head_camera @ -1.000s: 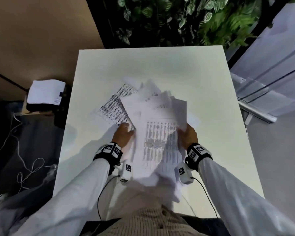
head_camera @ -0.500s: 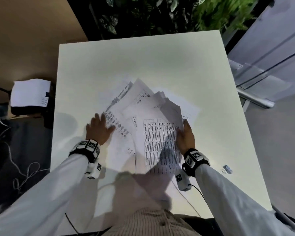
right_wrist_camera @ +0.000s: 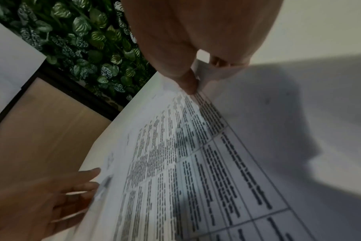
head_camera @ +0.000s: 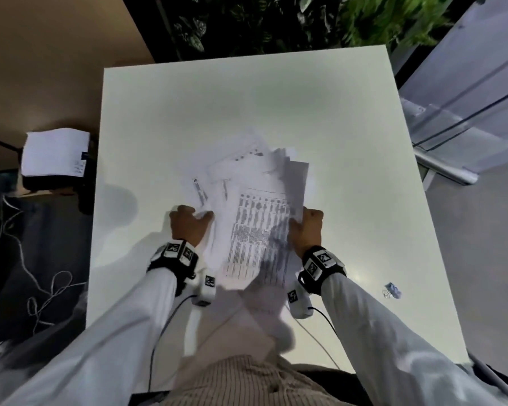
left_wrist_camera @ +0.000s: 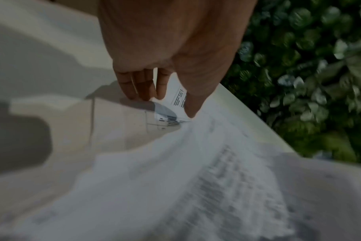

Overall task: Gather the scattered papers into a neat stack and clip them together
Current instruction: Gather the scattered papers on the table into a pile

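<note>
Between both hands' fingers [head_camera: 201, 215], papers [head_camera: 255, 230].

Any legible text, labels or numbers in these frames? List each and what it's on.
None can be quoted.
Papers: printed tables, too blurred to read in any view.
Wristband markers: black-and-white coded squares, no words.
Sheet on the side box: small marks, too small to read.

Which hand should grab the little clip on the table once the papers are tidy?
Probably the right hand. The clip lies on the table to the right of that wrist, while the left hand holds the papers on the far side and could go on holding them.
</note>
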The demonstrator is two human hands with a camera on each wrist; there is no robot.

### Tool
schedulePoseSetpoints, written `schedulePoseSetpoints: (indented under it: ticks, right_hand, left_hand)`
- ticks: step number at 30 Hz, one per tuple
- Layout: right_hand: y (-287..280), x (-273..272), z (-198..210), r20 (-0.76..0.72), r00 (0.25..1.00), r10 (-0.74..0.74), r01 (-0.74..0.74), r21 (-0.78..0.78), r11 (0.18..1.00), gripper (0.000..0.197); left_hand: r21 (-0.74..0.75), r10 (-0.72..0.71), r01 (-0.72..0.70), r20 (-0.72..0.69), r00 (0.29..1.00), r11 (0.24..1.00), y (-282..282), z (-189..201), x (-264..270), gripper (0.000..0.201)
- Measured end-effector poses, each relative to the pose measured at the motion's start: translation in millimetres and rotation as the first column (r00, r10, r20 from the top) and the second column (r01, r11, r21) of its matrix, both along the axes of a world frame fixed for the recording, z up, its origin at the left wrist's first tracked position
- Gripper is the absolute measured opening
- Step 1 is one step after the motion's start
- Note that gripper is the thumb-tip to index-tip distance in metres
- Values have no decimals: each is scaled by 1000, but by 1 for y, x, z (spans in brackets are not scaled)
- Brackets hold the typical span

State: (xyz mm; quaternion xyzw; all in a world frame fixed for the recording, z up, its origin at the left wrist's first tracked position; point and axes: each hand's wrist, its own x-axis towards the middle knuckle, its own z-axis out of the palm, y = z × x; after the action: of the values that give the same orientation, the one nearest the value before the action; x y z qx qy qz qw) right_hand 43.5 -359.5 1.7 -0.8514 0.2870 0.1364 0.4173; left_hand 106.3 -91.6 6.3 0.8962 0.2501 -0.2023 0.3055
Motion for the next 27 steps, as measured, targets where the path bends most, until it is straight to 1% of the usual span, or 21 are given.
schedulePoseSetpoints:
  ticks: [1, 2, 4, 6, 7, 9, 10, 11, 12, 13, 14, 15, 16, 17, 18, 19, 21, 22, 23, 25, 27]
  right_hand:
    - [5, 2, 2, 13, 1000, 4, -4, 17, 1000, 40]
    - [6, 3, 1, 19, 1000, -11, 11, 0, 1000, 49]
    - [5, 1, 1, -12, 996, -88, 87, -70, 994, 64]
    - [8, -5, 5, -81, 984, -157, 151, -80, 985, 71]
    - [15, -8, 7, -113, 983, -143, 137, -60, 989, 73]
    - [29, -12, 7, -126, 987, -96, 95, -15, 995, 75]
    - [33, -12, 6, -128, 987, -98, 99, 6, 995, 76]
    - [34, -11, 7, -133, 985, -112, 116, 25, 993, 75]
    - [31, -9, 9, -136, 983, -123, 130, 45, 991, 73]
    - [26, -8, 9, -139, 982, -128, 138, 60, 989, 70]
    - [20, -7, 9, -140, 981, -132, 141, 61, 988, 66]
    - [14, -8, 10, -147, 979, -139, 146, 33, 989, 63]
    - [10, -8, 12, -158, 976, -147, 146, -16, 989, 62]
    - [10, -9, 13, -173, 974, -144, 136, -59, 989, 63]
    - [14, -9, 16, -185, 974, -132, 122, -67, 990, 65]
    - [21, -9, 19, -197, 973, -122, 117, -40, 992, 67]
    - [33, -5, 22, -236, 962, -139, 149, 24, 989, 68]
    - [36, -2, 22, -257, 954, -155, 170, 37, 985, 65]
    - [35, 2, 22, -273, 947, -171, 191, 49, 980, 56]
    - [28, 8, 25, -278, 939, -203, 242, 113, 964, 26]
    - [21, 11, 24, -276, 934, -229, 281, 169, 945, 24]
  left_hand:
    - [-32, 75, -76, -21, 997, 997, -9, 5, -4, 61]
    - [-40, 139, -140, -27, 990, 989, -16, 6, -7, 62]
    - [8, 228, -228, -4, 974, 974, -25, 11, -13, 67]
    - [55, 252, -251, -7, 968, 966, -31, 16, -16, 75]
    - [52, 253, -251, -30, 967, 967, -33, 16, -18, 81]
    - [-5, 261, -262, -87, 961, 965, -38, 8, -20, 92]
    - [-44, 264, -271, -117, 957, 962, -38, 5, -20, 94]
    - [-83, 255, -270, -152, 955, 959, -38, 3, -20, 91]
    - [-117, 240, -264, -183, 953, 958, -37, 4, -19, 83]
    - [-121, 221, -249, -207, 953, 961, -35, 6, -20, 76]
    - [-83, 205, -227, -213, 955, 970, -34, 8, -22, 72]
    - [-10, 202, -208, -200, 959, 978, -33, 9, -24, 72]
    - [67, 219, -210, -168, 961, 975, -33, 11, -26, 72]
    - [115, 241, -226, -135, 961, 967, -35, 15, -29, 75]
    - [120, 263, -250, -109, 959, 961, -38, 17, -30, 78]
    - [107, 279, -269, -93, 956, 957, -40, 19, -31, 80]
    - [63, 310, -304, -110, 944, 950, -45, 20, -30, 82]
    - [46, 324, -321, -128, 937, 946, -45, 20, -29, 83]
    - [28, 342, -342, -129, 931, 939, -43, 21, -27, 84]
    - [-41, 372, -382, -153, 915, 923, -37, 21, -25, 88]
    - [-97, 378, -400, -191, 906, 911, -31, 17, -26, 87]
